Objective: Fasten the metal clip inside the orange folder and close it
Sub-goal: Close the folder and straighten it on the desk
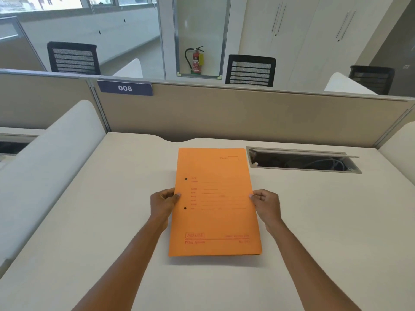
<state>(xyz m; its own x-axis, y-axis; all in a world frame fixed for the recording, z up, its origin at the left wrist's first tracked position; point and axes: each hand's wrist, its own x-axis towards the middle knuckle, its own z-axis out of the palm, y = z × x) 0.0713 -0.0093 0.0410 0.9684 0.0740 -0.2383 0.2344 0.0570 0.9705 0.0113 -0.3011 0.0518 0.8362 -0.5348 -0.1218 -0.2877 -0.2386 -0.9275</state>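
Observation:
The orange folder (215, 212) is shut, front cover up, with red printed lines and two small dark holes near its left edge. It lies in the middle of the white desk (89, 221), its near end seemingly slightly raised. My left hand (162, 204) pinches the folder's left edge at mid-height. My right hand (266, 204) pinches the right edge at the same height. The metal clip is hidden inside the folder.
An open cable hatch (303, 161) with wires is set in the desk just right of the folder's far end. A beige partition (247, 113) with a "008" tag (125, 88) closes the back. White side dividers stand left and right.

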